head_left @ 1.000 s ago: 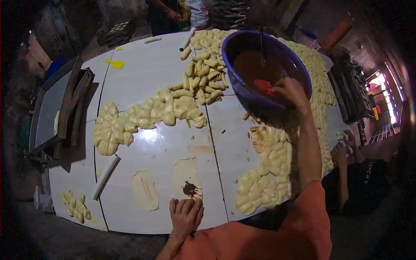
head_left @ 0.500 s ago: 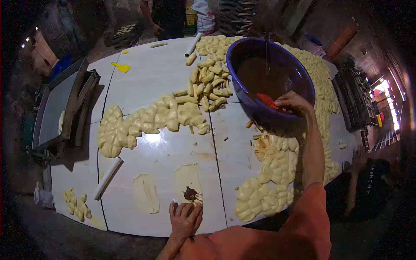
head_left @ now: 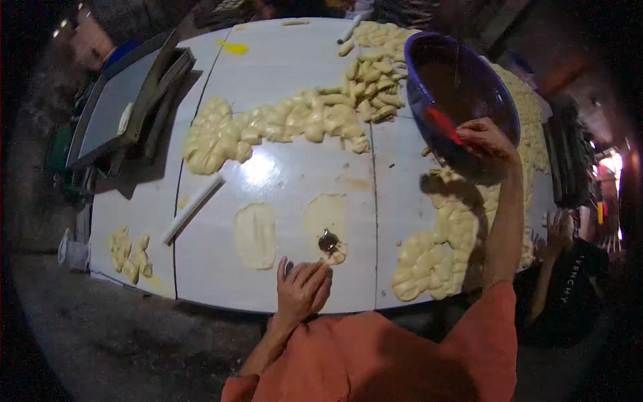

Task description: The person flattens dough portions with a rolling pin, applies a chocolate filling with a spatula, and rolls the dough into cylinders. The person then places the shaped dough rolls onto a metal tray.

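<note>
My right hand point(head_left: 483, 139) is closed on a red plastic scraper point(head_left: 443, 126) at the near left rim of a deep purple basin point(head_left: 414, 87). Brown paste point(head_left: 447, 77) lies inside the basin. On the near part of the table, my left hand point(head_left: 303, 287) rests with its fingers stretched out and the thumb apart. Its fingertips reach the near end of a flattened oval of pale dough point(head_left: 325, 213). A glossy dark brown dollop point(head_left: 328, 241) sits on that dough close to the fingertips. Left of it lies a second flat dough oval point(head_left: 255, 234).
A white rolling pipe point(head_left: 194, 209) lies left of the ovals. Pale dough lumps point(head_left: 268, 124) spread across the table, with rolled pieces point(head_left: 378, 87) beside the basin. Stacked metal trays point(head_left: 114, 110) stand at left, a yellow scraper point(head_left: 236, 48) lies far back. Another person's arm point(head_left: 552, 258) shows at right.
My right hand has raised the red scraper from inside the basin toward its rim. The left hand stays by the dough's near end. The whole view has shifted, with the table sitting higher.
</note>
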`<state>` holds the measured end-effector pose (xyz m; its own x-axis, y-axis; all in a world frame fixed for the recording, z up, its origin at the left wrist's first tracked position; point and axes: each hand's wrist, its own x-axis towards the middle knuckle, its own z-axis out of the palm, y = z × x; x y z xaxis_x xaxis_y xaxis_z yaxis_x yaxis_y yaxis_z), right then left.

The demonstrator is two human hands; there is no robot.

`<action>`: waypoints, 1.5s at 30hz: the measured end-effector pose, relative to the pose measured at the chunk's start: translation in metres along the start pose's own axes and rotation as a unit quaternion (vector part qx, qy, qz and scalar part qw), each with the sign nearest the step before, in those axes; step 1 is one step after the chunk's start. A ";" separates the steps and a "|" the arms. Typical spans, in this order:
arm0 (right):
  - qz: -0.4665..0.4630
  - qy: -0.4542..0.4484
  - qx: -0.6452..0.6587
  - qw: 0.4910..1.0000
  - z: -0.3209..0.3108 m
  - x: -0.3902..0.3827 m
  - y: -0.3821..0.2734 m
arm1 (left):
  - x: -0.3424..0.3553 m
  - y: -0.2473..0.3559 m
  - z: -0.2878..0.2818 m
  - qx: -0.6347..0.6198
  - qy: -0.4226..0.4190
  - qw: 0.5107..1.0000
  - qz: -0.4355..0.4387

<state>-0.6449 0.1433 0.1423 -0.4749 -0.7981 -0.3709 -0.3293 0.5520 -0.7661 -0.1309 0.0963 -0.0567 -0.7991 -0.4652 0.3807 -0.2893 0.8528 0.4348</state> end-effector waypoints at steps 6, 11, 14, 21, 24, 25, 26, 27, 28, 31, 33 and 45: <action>-0.019 -0.124 -0.012 0.992 0.133 -0.038 -0.039 | -0.034 -0.050 -0.069 0.063 0.029 0.991 -0.113; -0.144 -0.154 -0.159 0.964 0.278 -0.059 -0.081 | -0.065 -0.080 -0.091 0.049 -0.019 0.987 -0.150; -0.160 -0.104 -0.272 0.943 0.336 -0.082 -0.096 | -0.068 -0.090 -0.085 0.032 -0.017 0.992 -0.118; -0.121 -0.022 -0.358 0.926 0.395 -0.119 -0.128 | -0.048 -0.094 -0.078 0.008 -0.068 0.995 -0.078; -0.111 -0.014 -0.357 0.928 0.399 -0.120 -0.112 | -0.033 -0.092 -0.073 -0.009 -0.084 0.994 -0.065; -0.111 -0.005 -0.356 0.928 0.402 -0.121 -0.111 | -0.031 -0.097 -0.070 -0.008 -0.106 0.992 -0.067; -0.112 0.004 -0.355 0.928 0.403 -0.122 -0.111 | -0.030 -0.100 -0.068 -0.010 -0.106 0.992 -0.065; -0.088 -0.001 -0.358 0.930 0.402 -0.124 -0.114 | -0.028 -0.102 -0.066 -0.003 -0.108 0.991 -0.077; -0.085 0.000 -0.357 0.930 0.401 -0.125 -0.115 | -0.025 -0.105 -0.067 0.004 -0.111 0.990 -0.090; -0.045 0.002 -0.359 0.932 0.396 -0.130 -0.111 | -0.022 -0.111 -0.073 0.022 -0.129 0.986 -0.098; -0.049 0.024 -0.346 0.937 0.391 -0.138 -0.113 | -0.026 -0.115 -0.071 0.031 -0.129 0.987 -0.094; -0.092 0.081 -0.309 0.943 0.397 -0.130 -0.091 | -0.044 -0.112 -0.082 0.067 -0.146 0.980 -0.117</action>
<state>-0.2290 0.1010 0.0522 -0.4641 -0.8749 -0.1383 -0.8079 0.4821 -0.3389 -0.0202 0.0018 -0.0552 -0.8132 -0.5814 0.0248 -0.5343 0.7629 0.3640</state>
